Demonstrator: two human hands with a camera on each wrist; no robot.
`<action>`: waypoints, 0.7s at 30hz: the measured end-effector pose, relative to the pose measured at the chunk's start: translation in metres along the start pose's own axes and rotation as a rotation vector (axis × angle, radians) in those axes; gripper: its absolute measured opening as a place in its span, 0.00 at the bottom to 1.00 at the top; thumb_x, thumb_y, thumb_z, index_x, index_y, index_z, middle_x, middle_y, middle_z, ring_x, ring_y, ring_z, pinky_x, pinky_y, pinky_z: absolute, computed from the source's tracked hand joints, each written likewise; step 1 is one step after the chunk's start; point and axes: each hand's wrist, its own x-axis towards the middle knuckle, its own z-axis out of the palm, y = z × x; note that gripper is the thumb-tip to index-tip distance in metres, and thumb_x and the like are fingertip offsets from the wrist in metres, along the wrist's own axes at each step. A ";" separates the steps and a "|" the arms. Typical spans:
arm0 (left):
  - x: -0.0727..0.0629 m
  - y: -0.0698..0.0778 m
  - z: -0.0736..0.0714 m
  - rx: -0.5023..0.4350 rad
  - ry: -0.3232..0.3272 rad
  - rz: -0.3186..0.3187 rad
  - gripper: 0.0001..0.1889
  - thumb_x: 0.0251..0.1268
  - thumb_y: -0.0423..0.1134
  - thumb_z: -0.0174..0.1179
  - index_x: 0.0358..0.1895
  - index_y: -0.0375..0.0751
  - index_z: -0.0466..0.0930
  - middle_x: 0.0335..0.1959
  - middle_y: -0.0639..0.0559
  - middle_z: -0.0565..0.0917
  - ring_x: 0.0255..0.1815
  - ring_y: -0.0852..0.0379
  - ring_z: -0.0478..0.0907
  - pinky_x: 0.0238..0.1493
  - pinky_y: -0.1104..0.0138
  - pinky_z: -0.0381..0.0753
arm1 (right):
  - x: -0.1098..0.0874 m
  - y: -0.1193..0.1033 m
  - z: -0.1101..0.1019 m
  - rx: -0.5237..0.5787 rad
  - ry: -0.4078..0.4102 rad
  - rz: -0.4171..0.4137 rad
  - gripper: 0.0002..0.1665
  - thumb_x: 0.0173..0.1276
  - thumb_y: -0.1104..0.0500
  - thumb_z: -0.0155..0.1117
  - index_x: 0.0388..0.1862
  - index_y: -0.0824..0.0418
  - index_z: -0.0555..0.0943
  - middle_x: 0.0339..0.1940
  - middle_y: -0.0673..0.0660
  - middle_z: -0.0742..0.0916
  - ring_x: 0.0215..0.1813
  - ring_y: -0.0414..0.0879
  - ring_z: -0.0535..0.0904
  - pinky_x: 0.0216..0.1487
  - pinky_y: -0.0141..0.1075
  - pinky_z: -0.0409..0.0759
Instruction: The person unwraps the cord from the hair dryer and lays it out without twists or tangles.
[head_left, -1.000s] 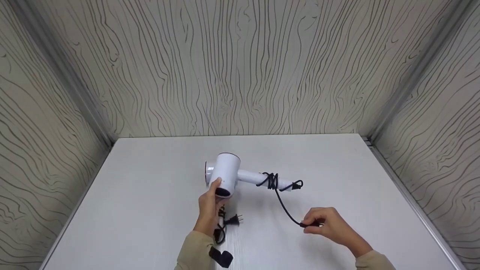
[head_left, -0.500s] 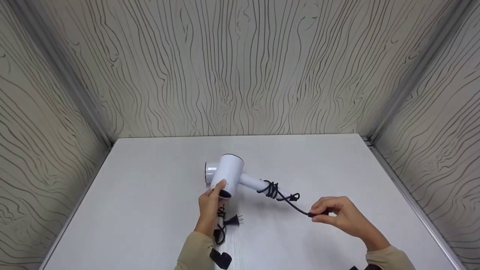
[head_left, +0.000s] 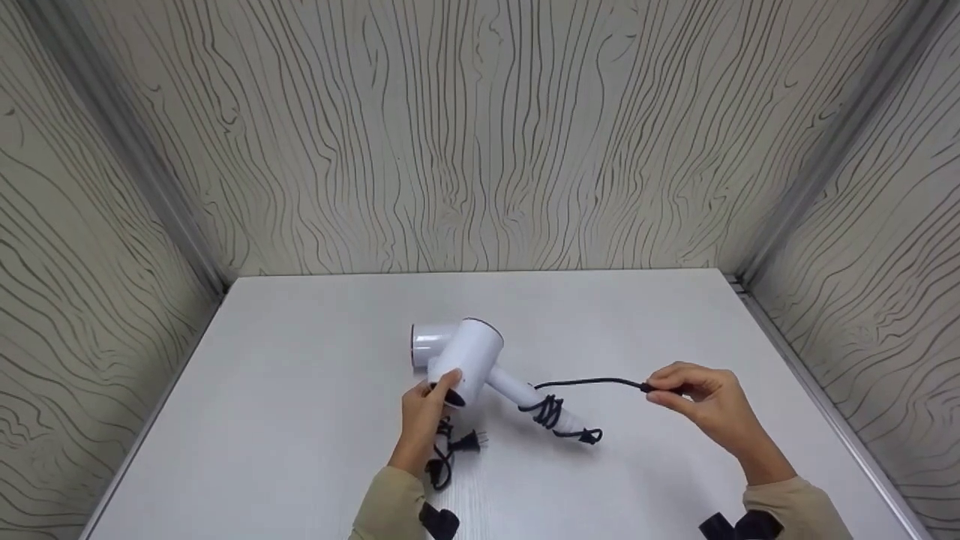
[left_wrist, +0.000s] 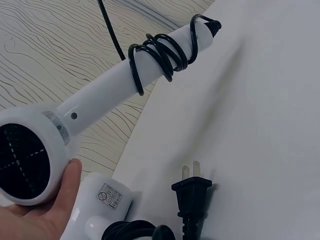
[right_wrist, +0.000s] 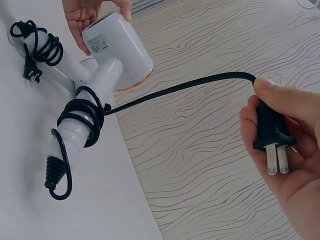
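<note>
My left hand (head_left: 426,409) grips the barrel of a white hair dryer (head_left: 471,358), thumb across its near end. The dryer's handle (left_wrist: 105,92) points right and toward me, with several turns of black cord (right_wrist: 80,117) wound round it. From the windings a free length of cord runs taut-looking to my right hand (head_left: 709,397). That hand pinches the cord's black two-pin plug (right_wrist: 271,125) between thumb and fingers, pins outward. A second white hair dryer (head_left: 431,343) lies behind the held one, partly hidden by it and my left hand.
The second dryer's plug (head_left: 466,441) and bundled cord (head_left: 439,469) lie on the white table (head_left: 300,420) beside my left wrist. Wood-grain panels (head_left: 480,135) stand at the back and both sides of the table.
My right hand has moved up and to the right with the plug, swinging the cord to the handle's far side. The held dryer's handle has swung down toward me.
</note>
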 end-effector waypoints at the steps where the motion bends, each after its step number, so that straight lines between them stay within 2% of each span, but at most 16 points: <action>1: 0.000 0.000 0.000 0.007 -0.006 -0.002 0.34 0.62 0.58 0.58 0.55 0.27 0.75 0.52 0.37 0.81 0.49 0.52 0.81 0.56 0.57 0.80 | 0.000 0.000 -0.001 -0.011 0.029 0.003 0.20 0.50 0.86 0.60 0.35 0.68 0.86 0.38 0.50 0.89 0.41 0.34 0.84 0.40 0.21 0.83; 6: 0.000 0.000 0.000 0.042 -0.044 -0.010 0.35 0.62 0.58 0.57 0.59 0.27 0.73 0.54 0.37 0.80 0.50 0.51 0.81 0.56 0.58 0.80 | 0.000 0.001 -0.009 -0.087 0.197 0.074 0.20 0.48 0.86 0.62 0.32 0.67 0.87 0.35 0.51 0.89 0.38 0.34 0.84 0.38 0.21 0.83; 9: 0.000 0.001 0.000 0.051 -0.072 -0.013 0.36 0.63 0.58 0.56 0.60 0.27 0.72 0.54 0.37 0.80 0.50 0.52 0.81 0.55 0.59 0.80 | 0.000 0.004 -0.015 -0.081 0.281 0.107 0.18 0.48 0.86 0.62 0.31 0.69 0.86 0.34 0.52 0.89 0.37 0.35 0.85 0.37 0.21 0.83; 12: -0.001 0.003 -0.001 0.054 -0.101 -0.012 0.35 0.63 0.57 0.55 0.60 0.26 0.71 0.53 0.38 0.81 0.48 0.54 0.81 0.53 0.61 0.80 | 0.002 0.008 -0.019 -0.081 0.342 0.105 0.14 0.48 0.86 0.62 0.30 0.74 0.85 0.33 0.50 0.89 0.36 0.35 0.85 0.37 0.22 0.84; 14: -0.002 0.003 -0.002 0.059 -0.121 -0.007 0.35 0.63 0.57 0.54 0.60 0.26 0.71 0.52 0.38 0.81 0.46 0.55 0.81 0.52 0.62 0.81 | 0.002 0.011 -0.022 -0.136 0.379 0.112 0.12 0.48 0.85 0.63 0.29 0.75 0.84 0.32 0.48 0.89 0.36 0.34 0.85 0.37 0.21 0.83; 18: -0.004 0.003 -0.004 0.060 -0.164 0.014 0.35 0.64 0.56 0.53 0.60 0.24 0.71 0.50 0.39 0.82 0.43 0.58 0.82 0.50 0.63 0.83 | 0.002 0.018 -0.025 -0.317 0.441 0.158 0.12 0.48 0.83 0.66 0.27 0.70 0.86 0.31 0.44 0.88 0.35 0.30 0.83 0.36 0.18 0.82; 21: -0.004 0.003 -0.005 0.050 -0.188 0.021 0.35 0.65 0.55 0.53 0.60 0.22 0.70 0.50 0.38 0.82 0.42 0.58 0.83 0.50 0.63 0.84 | 0.000 0.024 -0.028 -0.381 0.472 0.175 0.14 0.47 0.83 0.68 0.26 0.66 0.87 0.29 0.46 0.88 0.34 0.28 0.83 0.36 0.17 0.81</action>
